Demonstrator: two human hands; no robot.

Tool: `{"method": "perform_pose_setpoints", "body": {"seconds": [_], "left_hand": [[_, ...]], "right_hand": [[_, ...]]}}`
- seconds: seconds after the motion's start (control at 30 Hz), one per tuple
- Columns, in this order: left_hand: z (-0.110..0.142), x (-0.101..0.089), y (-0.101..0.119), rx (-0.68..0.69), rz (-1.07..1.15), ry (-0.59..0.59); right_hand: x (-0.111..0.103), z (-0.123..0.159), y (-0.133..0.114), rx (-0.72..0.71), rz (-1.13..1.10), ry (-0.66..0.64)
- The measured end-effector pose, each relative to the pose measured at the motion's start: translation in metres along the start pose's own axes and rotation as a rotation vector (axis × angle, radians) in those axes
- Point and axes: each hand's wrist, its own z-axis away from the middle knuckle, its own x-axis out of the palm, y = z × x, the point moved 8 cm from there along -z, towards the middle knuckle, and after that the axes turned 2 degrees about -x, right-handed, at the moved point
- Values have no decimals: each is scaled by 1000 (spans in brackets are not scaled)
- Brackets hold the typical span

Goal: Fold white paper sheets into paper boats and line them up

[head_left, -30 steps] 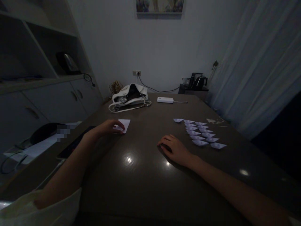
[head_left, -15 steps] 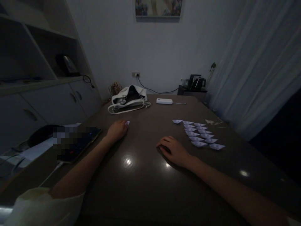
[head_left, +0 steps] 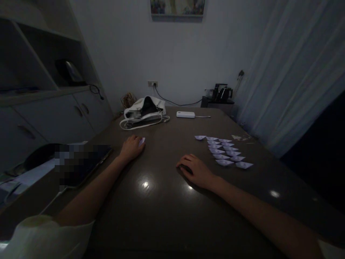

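Observation:
My left hand (head_left: 132, 148) rests on the tabletop left of the middle, its fingers closed over a small piece of white paper (head_left: 142, 141). Only part of that paper shows beyond the fingers, so its shape is hard to tell. Nearer the middle lies my right hand (head_left: 196, 170), palm down with fingers loosely bent, the thumb apart and nothing visible in it. To its right, several small folded paper boats (head_left: 219, 157) stand in two slanting rows. One more paper boat (head_left: 200, 137) sits at the far left end of the rows.
A white handbag (head_left: 145, 112) and a white power bank (head_left: 185, 114) with a short cable lie at the table's far side. A phone (head_left: 88, 163) on a charging cable is by my left forearm. Paper scraps (head_left: 239, 137) lie beyond the boats.
The whole view has shifted slightly, so everything sits a little further left. My left fingers cover the paper a bit differently; my right hand keeps its place on the table.

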Motion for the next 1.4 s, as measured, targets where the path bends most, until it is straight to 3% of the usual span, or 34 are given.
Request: {"method": "perform_pose_setpoints", "body": {"seconds": [0.67, 1.4], "left_hand": [[-3, -8, -12, 68, 238, 75], [-3, -8, -11, 54, 243, 71]], "right_hand": [[-1, 1, 0, 8, -1, -4], [0, 0, 1, 10, -3, -1]]}}
